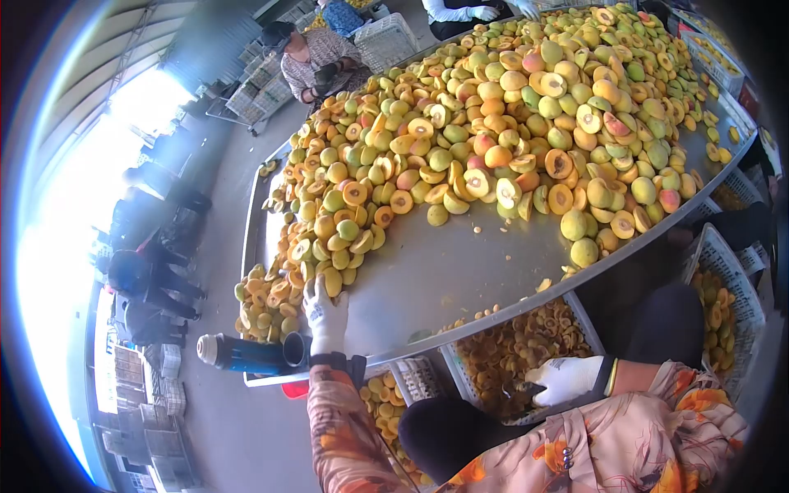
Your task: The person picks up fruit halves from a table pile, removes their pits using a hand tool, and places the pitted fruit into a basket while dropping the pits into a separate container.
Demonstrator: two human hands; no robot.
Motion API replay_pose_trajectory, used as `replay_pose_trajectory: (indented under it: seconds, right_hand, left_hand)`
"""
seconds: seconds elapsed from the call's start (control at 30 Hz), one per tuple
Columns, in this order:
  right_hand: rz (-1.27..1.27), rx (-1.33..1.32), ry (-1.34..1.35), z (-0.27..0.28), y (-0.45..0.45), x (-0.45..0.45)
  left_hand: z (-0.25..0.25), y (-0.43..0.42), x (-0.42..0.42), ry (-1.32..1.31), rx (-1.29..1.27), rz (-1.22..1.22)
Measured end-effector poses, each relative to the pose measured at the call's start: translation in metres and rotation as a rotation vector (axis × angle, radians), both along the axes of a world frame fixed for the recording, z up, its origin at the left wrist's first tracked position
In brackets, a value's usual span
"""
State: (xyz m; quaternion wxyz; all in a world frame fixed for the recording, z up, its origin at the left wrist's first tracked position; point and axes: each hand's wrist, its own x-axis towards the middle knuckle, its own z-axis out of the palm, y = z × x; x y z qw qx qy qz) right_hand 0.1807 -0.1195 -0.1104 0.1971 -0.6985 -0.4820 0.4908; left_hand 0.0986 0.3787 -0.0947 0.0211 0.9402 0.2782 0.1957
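Note:
A large heap of halved yellow peaches (485, 140) covers much of the metal table (411, 279). My left hand (326, 319), in a white glove, reaches to the heap's near left edge, its fingers stretched out against a peach half (331, 281). My right hand (569, 380), also gloved, is low over a crate (460, 374) filled with brown-orange pits and scraps (518, 345). Its fingers are curled closed; a small dark shape shows at the fingertips, too unclear to name.
A blue thermos (255, 352) lies by the table's left corner. Crates of peach halves stand below left (382, 403) and at right (715, 316). A co-worker (316, 62) stands beyond the table; another's gloved hands (493, 12) are at the far edge. Stacked crates (263, 86) stand behind.

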Motion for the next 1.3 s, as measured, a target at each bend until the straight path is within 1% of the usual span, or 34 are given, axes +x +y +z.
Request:
replay_pose_trajectory:
  seconds: [0.03,0.1,0.13,0.17,0.23,0.3,0.33,0.37,0.43,0.57,0.6,0.63,0.7,0.73,0.77,0.8,0.83,0.9,0.93,0.97,1.03,1.07,1.17,1.2,1.3]
  right_hand:
    - [0.011,0.056,0.017,-0.003,-0.001,0.000]
    - [0.013,-0.039,0.047,-0.001,0.005,0.001]
    - [0.007,-0.041,0.064,0.000,0.005,0.003]
    - [0.002,-0.047,0.068,0.002,0.006,0.005]
    - [0.002,-0.048,0.077,0.007,0.007,0.007]
    - [0.019,-0.068,0.051,0.004,0.007,0.006]
    - [0.026,-0.010,0.038,-0.008,0.004,0.002]
    - [0.033,0.052,0.016,-0.019,0.000,0.000]
    - [-0.014,0.036,-0.008,-0.006,-0.002,-0.004]
    - [-0.019,0.010,0.001,0.006,-0.008,-0.010]
    - [-0.012,-0.007,0.016,0.014,-0.008,-0.009]
    - [-0.045,0.042,-0.011,0.020,-0.009,-0.007]
    - [-0.111,0.119,-0.039,0.024,-0.018,-0.008]
    - [-0.189,0.276,-0.100,0.021,-0.022,-0.008]
    - [-0.246,0.350,-0.119,0.019,-0.025,-0.005]
    - [-0.349,0.366,-0.099,0.033,-0.026,-0.005]
    - [-0.378,0.365,-0.038,0.047,-0.024,-0.005]
    - [-0.393,0.445,-0.027,0.072,-0.021,-0.011]
    - [-0.388,0.539,-0.076,0.077,-0.017,-0.016]
    - [-0.380,0.633,-0.127,0.081,-0.015,-0.022]
    - [-0.367,0.722,-0.161,0.079,-0.008,-0.034]
    - [-0.361,0.766,-0.178,0.078,-0.006,-0.039]
    - [-0.324,0.896,-0.234,0.082,-0.008,-0.056]
    - [-0.387,0.921,-0.231,0.087,-0.009,-0.063]
    - [-0.338,0.776,-0.196,0.108,-0.023,-0.077]
  left_hand:
    - [-0.009,0.016,0.017,0.072,0.006,0.038]
    - [-0.027,0.038,0.039,0.229,-0.041,0.151]
    - [-0.023,0.031,0.047,0.258,0.012,0.208]
    - [-0.018,0.023,0.055,0.338,-0.033,0.290]
    - [-0.022,0.014,0.053,0.317,0.038,0.265]
    - [-0.020,0.001,0.044,0.245,-0.122,0.141]
    - [-0.021,-0.008,0.037,0.209,-0.203,0.078]
    - [-0.028,-0.018,0.032,0.153,-0.205,0.124]
    - [-0.029,-0.024,0.029,0.164,-0.119,0.079]
    - [-0.027,-0.046,0.033,0.239,-0.222,-0.004]
    - [-0.022,-0.055,0.034,0.307,-0.237,0.010]
    - [-0.015,-0.062,0.037,0.376,-0.250,0.020]
    - [-0.005,-0.081,0.031,0.085,-0.624,-0.010]
    - [0.005,-0.096,0.023,-0.057,-0.815,-0.016]
    - [0.019,-0.108,0.014,-0.154,-1.158,-0.053]
    - [0.031,-0.130,0.003,-0.268,-1.331,-0.145]
    - [0.042,-0.154,-0.009,-0.389,-1.499,-0.237]
    - [0.056,-0.204,-0.031,-0.589,-1.822,-0.383]
    - [0.066,-0.233,-0.040,-0.665,-1.913,-0.403]
    - [0.076,-0.260,-0.050,-0.701,-1.924,-0.393]
    - [0.087,-0.302,-0.061,-0.783,-1.942,-0.389]
    - [0.084,-0.312,-0.070,-0.725,-1.860,-0.478]
    - [0.094,-0.357,-0.079,-0.834,-1.798,-0.458]
    - [0.095,-0.366,-0.081,-0.857,-1.701,-0.440]
    - [0.095,-0.387,-0.083,-0.933,-1.410,-0.449]
